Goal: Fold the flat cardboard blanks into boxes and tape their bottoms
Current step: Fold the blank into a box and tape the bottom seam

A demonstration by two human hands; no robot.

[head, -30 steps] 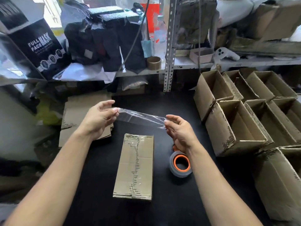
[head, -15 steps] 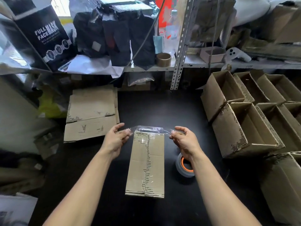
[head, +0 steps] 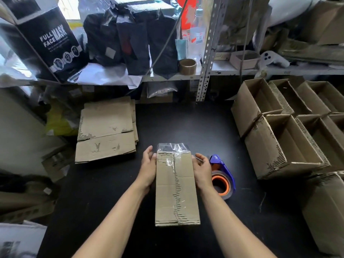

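Note:
A folded cardboard box (head: 176, 190) lies bottom-up in the middle of the black table (head: 119, 211), its seam running away from me. A strip of clear tape (head: 172, 148) lies across its far end and sticks out past the edge. My left hand (head: 148, 167) presses flat against the box's left side. On the right side my right hand (head: 202, 169) does the same, fingers straight. The tape dispenser (head: 222, 176), blue with an orange core, lies just right of my right hand.
A stack of flat cardboard blanks (head: 107, 130) lies at the back left. Several open folded boxes (head: 284, 138) crowd the right side. A cluttered shelf (head: 186, 76) with a brown tape roll (head: 187, 66) runs along the back.
Both hands brought the stretched tape strip down from the air onto the box's far end, then slid down to the box's two sides. The camera moved closer.

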